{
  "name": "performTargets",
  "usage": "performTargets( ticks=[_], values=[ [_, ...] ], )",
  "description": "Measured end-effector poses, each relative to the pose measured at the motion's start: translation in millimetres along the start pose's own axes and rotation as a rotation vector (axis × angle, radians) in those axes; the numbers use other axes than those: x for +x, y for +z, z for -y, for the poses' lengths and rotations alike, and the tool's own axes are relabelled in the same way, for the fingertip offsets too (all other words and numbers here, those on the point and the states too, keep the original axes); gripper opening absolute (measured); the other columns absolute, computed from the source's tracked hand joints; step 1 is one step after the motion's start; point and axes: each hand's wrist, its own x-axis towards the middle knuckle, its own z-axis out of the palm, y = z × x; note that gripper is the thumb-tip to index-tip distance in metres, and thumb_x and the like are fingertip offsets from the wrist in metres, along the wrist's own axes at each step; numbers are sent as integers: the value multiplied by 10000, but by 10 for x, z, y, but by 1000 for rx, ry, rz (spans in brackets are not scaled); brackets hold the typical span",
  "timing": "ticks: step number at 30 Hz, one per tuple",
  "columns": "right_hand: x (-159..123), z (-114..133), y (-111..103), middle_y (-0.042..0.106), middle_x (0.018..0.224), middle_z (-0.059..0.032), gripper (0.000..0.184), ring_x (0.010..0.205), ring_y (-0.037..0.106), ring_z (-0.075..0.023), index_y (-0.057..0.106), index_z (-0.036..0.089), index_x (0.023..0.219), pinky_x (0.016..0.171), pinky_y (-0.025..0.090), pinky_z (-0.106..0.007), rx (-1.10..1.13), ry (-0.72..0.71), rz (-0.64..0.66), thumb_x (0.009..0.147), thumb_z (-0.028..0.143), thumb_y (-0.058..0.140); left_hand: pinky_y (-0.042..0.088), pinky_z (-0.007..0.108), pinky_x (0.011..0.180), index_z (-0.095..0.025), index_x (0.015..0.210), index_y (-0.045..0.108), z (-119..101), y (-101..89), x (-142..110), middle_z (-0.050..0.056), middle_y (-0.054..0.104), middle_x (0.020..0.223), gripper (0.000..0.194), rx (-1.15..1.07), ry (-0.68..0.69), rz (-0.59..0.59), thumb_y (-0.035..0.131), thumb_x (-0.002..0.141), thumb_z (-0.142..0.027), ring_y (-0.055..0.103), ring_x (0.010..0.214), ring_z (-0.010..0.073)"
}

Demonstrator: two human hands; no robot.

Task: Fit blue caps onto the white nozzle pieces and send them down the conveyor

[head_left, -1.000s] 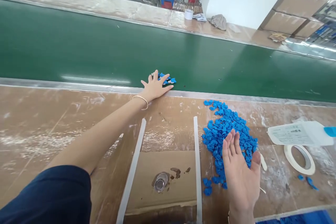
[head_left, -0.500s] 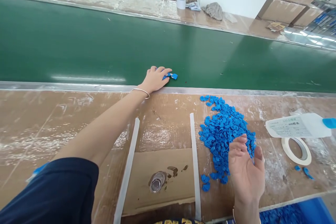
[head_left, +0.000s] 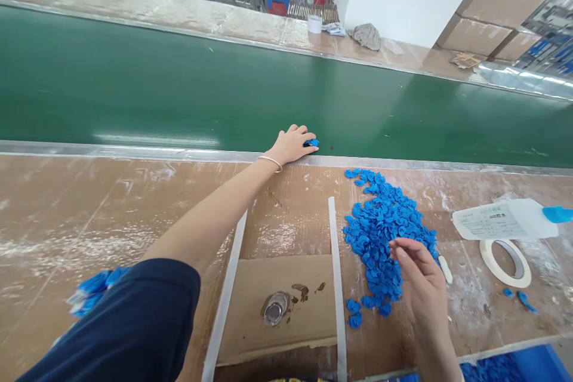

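My left hand (head_left: pixel 293 143) reaches over the near edge of the green conveyor belt, its fingers closed around a small blue piece (head_left: pixel 313 143) that peeks out at the fingertips. My right hand (head_left: pixel 421 277) hovers at the right side of a pile of small blue rubbery pieces (head_left: pixel 380 215), thumb and fingertips pinched together. Whatever the pinch may hold is too small to make out. Between two white tape strips, a small clear glass cup (head_left: pixel 275 310) stands on a cardboard sheet (head_left: pixel 250 334), with dark wet spots beside it.
A white bottle with a blue cap (head_left: pixel 505 219) lies at the right above a roll of masking tape (head_left: pixel 505 262). Blue-and-white pieces (head_left: pixel 94 289) lie left, partly behind my sleeve. A blue bin (head_left: pixel 537 364) sits below the table edge. The green belt (head_left: pixel 156 89) runs across.
My left hand has shifted right along the belt edge and closed more over the blue piece. My right hand has turned from an open palm to a pinch. The camera view has shifted slightly.
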Motion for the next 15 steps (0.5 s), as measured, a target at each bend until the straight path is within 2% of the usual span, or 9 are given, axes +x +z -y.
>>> performTargets(
  ticks=[4,7,10,15],
  values=[
    [293,28,72,735,954,-55,148,873,689,-202,733,240,975,790,571,-353,-634,-417,366,918,280,601,459,399,875,-215,1135,677,179,-92,-356,101,612,1204,356,-23,-54,-42,522,931,-462,483,1152,304],
    [466,-25,159,734,982,-77,225,919,691,-211,713,219,996,812,582,-367,-897,-684,534,964,206,491,459,376,884,-209,1053,696,275,-138,-725,78,651,1144,325,-40,-56,-48,546,917,-463,519,1096,277],
    [513,-138,257,723,1029,-109,254,932,676,-237,700,193,1033,828,582,-404,-986,-759,598,964,176,457,447,386,919,-205,1044,697,229,-105,-1165,81,661,1166,306,-46,-39,-52,586,900,-452,529,1111,279],
    [491,-262,339,707,1022,-131,274,925,651,-269,697,183,982,859,557,-441,-1045,-765,622,926,116,438,444,428,910,-211,1067,689,-99,6,-1912,102,658,1205,307,-84,0,-62,628,890,-455,535,1134,303]
  ],
)
